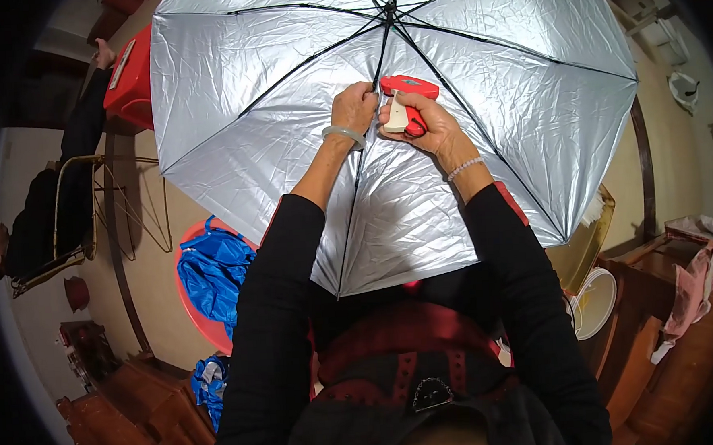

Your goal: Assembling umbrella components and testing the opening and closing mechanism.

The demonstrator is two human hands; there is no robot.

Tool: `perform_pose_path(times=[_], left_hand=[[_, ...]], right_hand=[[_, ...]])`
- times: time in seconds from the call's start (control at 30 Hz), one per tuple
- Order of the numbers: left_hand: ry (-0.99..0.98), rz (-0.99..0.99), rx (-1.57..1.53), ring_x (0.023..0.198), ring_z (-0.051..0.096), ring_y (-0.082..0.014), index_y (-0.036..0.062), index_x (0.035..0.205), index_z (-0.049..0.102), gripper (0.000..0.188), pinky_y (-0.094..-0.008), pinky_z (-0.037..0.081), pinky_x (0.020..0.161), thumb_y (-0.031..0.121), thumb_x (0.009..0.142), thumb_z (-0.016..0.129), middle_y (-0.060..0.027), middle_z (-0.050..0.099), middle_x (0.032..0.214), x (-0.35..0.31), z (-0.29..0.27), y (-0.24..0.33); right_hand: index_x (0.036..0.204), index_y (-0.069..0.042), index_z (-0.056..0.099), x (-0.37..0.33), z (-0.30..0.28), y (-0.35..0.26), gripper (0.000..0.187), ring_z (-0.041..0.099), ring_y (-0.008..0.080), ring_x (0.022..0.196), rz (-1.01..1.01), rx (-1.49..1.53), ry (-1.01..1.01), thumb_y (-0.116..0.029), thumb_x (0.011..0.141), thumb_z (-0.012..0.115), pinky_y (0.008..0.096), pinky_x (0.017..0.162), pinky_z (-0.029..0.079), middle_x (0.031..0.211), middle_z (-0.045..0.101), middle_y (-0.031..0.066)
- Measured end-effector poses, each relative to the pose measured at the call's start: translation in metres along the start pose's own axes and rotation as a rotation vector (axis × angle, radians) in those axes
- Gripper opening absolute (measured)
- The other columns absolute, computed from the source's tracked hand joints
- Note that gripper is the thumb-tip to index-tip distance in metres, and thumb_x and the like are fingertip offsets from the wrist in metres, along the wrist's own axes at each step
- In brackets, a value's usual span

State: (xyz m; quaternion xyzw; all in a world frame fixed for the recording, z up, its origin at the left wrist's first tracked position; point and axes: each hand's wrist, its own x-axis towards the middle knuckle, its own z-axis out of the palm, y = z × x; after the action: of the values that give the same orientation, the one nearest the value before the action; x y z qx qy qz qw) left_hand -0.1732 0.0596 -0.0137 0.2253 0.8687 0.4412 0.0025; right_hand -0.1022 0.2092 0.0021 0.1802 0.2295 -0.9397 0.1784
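Holding tagging gun (410, 85) in right grip (434, 130); cannot tell state of left grip (354, 108) beside; by slipping, could pierce umbrella canopy (287, 137) beneath.

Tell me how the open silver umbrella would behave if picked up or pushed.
The umbrella is probably light for its width: thin, creased fabric on slender black ribs. Between those ribs the fabric would likely give, while the spread ribs should hold the overall shape. Being broad, it might tilt if pushed at its edge.
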Motion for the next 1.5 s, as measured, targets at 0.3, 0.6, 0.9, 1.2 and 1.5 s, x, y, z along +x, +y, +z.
perform_pose_path(times=[0.3,0.6,0.9,1.2,1.5], left_hand=[[-0.004,0.045,0.032,0.067,0.062,-0.0267,-0.0005,0.093,0.061,0.025,-0.0336,0.048,0.063,0.016,0.078,0.050,-0.0175,0.063,0.076,-0.004,0.001,0.000],[0.036,0.045,0.069,0.066,0.062,-0.0278,-0.0003,0.089,0.061,0.023,-0.0342,0.047,0.063,0.017,0.077,0.051,-0.0177,0.062,0.075,-0.002,0.004,-0.001],[0.056,0.023,0.059,0.074,0.060,-0.0322,0.0009,0.088,0.061,0.022,-0.0359,0.047,0.067,0.017,0.076,0.052,-0.0193,0.062,0.080,-0.002,0.007,0.002],[-0.059,0.160,0.608,0.077,0.058,-0.0361,0.0021,0.082,0.059,0.016,-0.0418,0.047,0.070,0.014,0.078,0.048,-0.0187,0.058,0.085,0.029,-0.041,-0.008],[-0.043,-0.041,0.179,0.071,0.062,-0.0261,-0.0006,0.096,0.062,0.037,-0.0336,0.048,0.066,0.029,0.074,0.061,-0.0181,0.063,0.075,0.020,-0.012,0.002]], right_hand=[[0.096,-0.001,0.055,-0.004,0.007,-0.013,0.018,0.063,0.0232,0.073,0.104,-0.202,0.056,-0.012,0.082,0.055,0.0441,0.072,0.053,0.081,0.063,0.0134],[0.090,-0.003,0.053,-0.001,0.007,-0.012,0.011,0.054,0.0101,0.055,0.174,-0.100,-0.106,-0.012,0.085,0.053,0.0272,0.053,0.047,0.066,0.056,0.0027],[0.100,0.004,0.049,-0.034,-0.004,-0.045,0.025,0.063,0.0266,0.076,-0.055,-0.253,0.074,-0.013,0.082,0.054,0.0464,0.069,0.055,0.087,0.060,0.0176],[0.088,0.005,0.054,-0.041,-0.009,-0.071,0.017,0.063,0.0195,0.064,-0.432,-0.754,0.329,-0.010,0.080,0.052,0.0303,0.060,0.054,0.073,0.061,0.0118],[0.095,0.005,0.051,-0.008,0.008,0.013,0.019,0.063,0.0226,0.065,-0.445,-0.504,0.240,-0.007,0.079,0.051,0.0324,0.060,0.054,0.077,0.061,0.0136]])
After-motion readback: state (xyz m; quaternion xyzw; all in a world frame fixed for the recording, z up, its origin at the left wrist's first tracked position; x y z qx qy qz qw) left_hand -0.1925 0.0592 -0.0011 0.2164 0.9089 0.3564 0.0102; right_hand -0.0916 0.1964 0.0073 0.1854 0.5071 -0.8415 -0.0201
